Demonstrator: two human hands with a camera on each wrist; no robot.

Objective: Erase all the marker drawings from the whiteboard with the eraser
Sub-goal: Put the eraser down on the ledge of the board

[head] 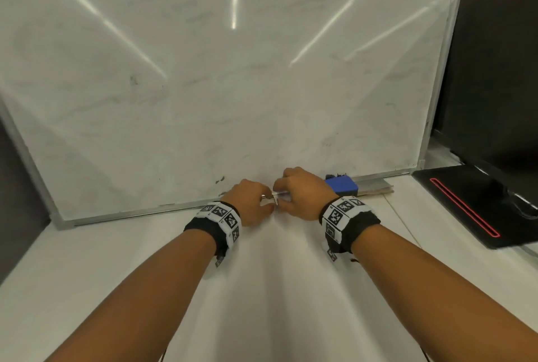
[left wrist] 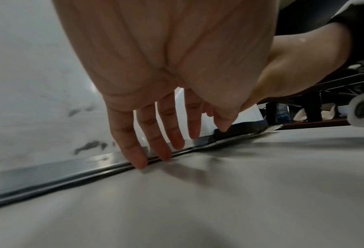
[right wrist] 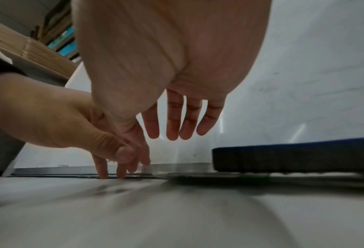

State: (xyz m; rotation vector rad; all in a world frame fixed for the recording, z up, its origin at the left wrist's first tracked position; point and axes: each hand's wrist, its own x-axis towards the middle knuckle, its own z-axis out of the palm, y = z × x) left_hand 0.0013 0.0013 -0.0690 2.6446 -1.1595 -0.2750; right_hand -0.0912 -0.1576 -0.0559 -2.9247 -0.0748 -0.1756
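Observation:
The whiteboard stands upright on a white table, wiped to faint grey haze. Small dark marker smudges remain low on it, plus one smudge further up on the left; the low ones show in the left wrist view as smudges. The blue eraser lies at the board's bottom frame, just right of my right hand; it shows close as the eraser. My left hand points straight fingers down at the frame, holding nothing. My right hand's fingers hang straight and empty.
A black panel stands right of the board, with a black mat with a red stripe on the table below it. The board's metal frame runs along the table. White tabletop lies under my forearms.

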